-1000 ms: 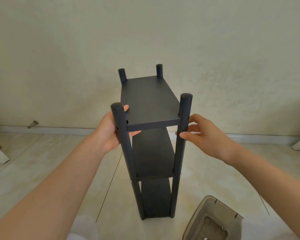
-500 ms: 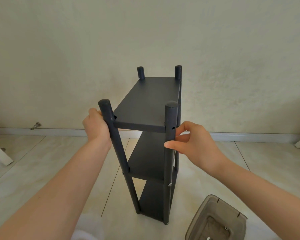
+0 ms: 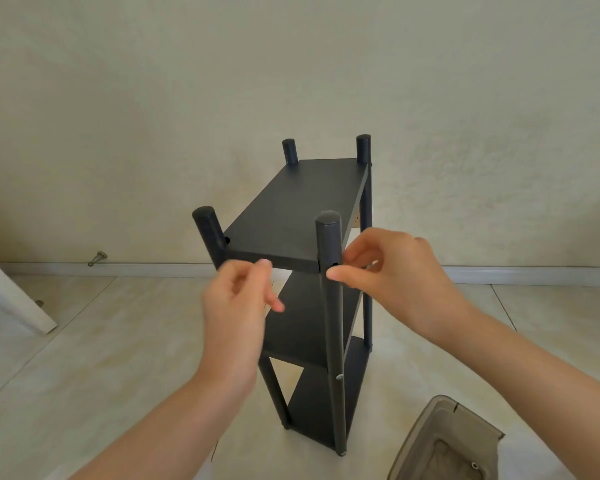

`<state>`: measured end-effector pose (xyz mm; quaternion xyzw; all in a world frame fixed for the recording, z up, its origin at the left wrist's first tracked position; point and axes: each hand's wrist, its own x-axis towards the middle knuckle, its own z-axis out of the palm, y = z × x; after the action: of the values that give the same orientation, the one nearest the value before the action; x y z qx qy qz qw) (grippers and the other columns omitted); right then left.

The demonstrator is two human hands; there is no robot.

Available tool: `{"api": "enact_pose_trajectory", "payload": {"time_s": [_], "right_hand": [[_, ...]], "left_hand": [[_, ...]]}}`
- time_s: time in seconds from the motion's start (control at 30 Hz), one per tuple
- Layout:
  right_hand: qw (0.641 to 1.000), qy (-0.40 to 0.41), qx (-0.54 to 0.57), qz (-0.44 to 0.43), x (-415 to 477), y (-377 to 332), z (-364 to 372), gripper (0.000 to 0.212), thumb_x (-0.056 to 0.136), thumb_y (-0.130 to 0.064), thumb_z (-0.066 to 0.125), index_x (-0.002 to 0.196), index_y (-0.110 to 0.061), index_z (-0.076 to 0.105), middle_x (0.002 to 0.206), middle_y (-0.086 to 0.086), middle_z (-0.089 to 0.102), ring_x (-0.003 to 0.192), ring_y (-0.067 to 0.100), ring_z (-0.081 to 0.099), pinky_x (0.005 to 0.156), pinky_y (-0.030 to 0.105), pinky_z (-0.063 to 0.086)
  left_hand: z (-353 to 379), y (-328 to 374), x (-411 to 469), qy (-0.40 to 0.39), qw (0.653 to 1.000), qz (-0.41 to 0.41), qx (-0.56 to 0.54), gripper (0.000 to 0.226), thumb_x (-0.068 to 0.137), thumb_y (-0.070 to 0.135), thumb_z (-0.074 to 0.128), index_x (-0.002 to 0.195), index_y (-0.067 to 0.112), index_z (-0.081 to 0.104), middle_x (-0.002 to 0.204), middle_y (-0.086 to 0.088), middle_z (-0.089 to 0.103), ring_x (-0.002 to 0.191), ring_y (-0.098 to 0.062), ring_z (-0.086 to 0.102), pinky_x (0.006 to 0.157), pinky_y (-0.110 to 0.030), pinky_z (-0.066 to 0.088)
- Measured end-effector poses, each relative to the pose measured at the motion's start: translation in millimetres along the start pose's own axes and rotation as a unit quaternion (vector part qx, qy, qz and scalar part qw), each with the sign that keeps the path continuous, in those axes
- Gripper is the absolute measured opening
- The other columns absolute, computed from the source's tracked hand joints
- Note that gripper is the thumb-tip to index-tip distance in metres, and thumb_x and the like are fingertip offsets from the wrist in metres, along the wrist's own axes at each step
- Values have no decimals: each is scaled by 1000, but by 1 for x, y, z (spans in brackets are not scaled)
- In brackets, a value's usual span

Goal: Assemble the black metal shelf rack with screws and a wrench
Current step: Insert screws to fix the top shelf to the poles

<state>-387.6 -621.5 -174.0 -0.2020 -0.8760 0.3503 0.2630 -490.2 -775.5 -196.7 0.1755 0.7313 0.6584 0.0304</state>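
The black metal shelf rack (image 3: 298, 209) stands upright on the tiled floor, with three shelves and four round posts. My right hand (image 3: 395, 282) pinches the near right post (image 3: 328, 237) between thumb and fingers, level with the top shelf and beside a small hole in the post. My left hand (image 3: 236, 306) is blurred and hangs in front of the near left post (image 3: 207, 226) with its fingers loosely curled; it holds nothing and is off the rack. A small screw head (image 3: 339, 377) sticks out of the near right post lower down. No wrench is in view.
A clear grey plastic box (image 3: 426, 431) with small hardware inside sits on the floor at the bottom right. A white panel (image 3: 18, 303) leans in at the left. A metal door stop (image 3: 97, 258) sits on the baseboard. The wall is close behind the rack.
The rack has turned so its near right post faces me. My left hand let go of the near left post and moved right, in front of the rack. My right hand stayed on its post.
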Motion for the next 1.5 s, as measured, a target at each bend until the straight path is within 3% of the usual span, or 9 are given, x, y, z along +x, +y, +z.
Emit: {"api": "enact_pose_trajectory", "payload": {"time_s": [0.13,0.27,0.4,0.5,0.63,0.7,0.87,1.23,1.5], "right_hand": [[999,36,15,-34,1,-5,-2,30,78,-49,74,101,-35,59,84,-18,63,78,-3,60,65,6,41],[995,25,58,-80,8,-10,-6,37,88,-39,68,124,-39,60,102,-24,57,96,-1,58,85,13,48],[990,-31,86,-106,13,-11,-8,39,95,-32,59,134,-40,55,106,-27,62,108,-6,57,97,14,44],[986,-39,106,-126,14,-11,-8,36,98,-28,57,133,-34,58,89,-28,66,96,-6,63,81,12,50],[978,-54,104,-174,17,-10,-10,30,100,-13,54,129,-22,59,58,-38,54,61,-13,57,56,1,39],[976,-70,110,-177,19,-10,-13,26,100,-10,54,124,-18,60,56,-38,53,57,-15,55,57,0,37],[973,-87,95,-189,24,-11,-19,23,99,-10,56,121,-15,60,50,-40,48,50,-12,52,56,-2,34],[971,-99,131,-176,26,-4,-23,24,98,-9,58,121,-14,62,50,-40,49,54,-16,54,58,-3,34],[971,-83,134,-177,24,-2,-22,27,97,-13,60,123,-21,63,64,-41,56,66,-13,59,65,-2,36]], "left_hand": [[11,-7,-4,-166,975,-148,-7,31,92,45,63,92,16,73,82,3,77,81,-11,75,81,-28,52],[18,-14,5,-190,971,-134,-48,27,89,42,68,102,20,73,95,6,76,96,-11,73,90,-26,53],[21,-10,13,-259,938,-155,-171,37,79,35,70,104,9,68,112,-2,75,109,-13,70,95,-29,48],[21,-10,17,-289,918,-162,-217,34,79,30,68,102,5,65,118,-8,73,114,-20,69,99,-34,47],[21,-12,21,-296,913,-165,-227,17,80,29,66,85,18,78,113,-6,75,111,-21,70,92,-32,48],[21,-13,22,-301,912,-162,-226,16,80,30,65,75,27,80,110,-2,76,111,-19,70,87,-29,51],[23,-14,23,-296,910,-167,-239,16,79,29,64,76,28,80,107,1,76,108,-19,71,73,-22,58],[26,-12,22,-304,912,-157,-225,16,79,30,65,78,28,80,110,1,76,109,-18,70,75,-21,58],[27,-12,25,-305,915,-152,-214,29,75,31,69,99,15,70,114,-3,75,110,-23,70,86,-32,53]]}}
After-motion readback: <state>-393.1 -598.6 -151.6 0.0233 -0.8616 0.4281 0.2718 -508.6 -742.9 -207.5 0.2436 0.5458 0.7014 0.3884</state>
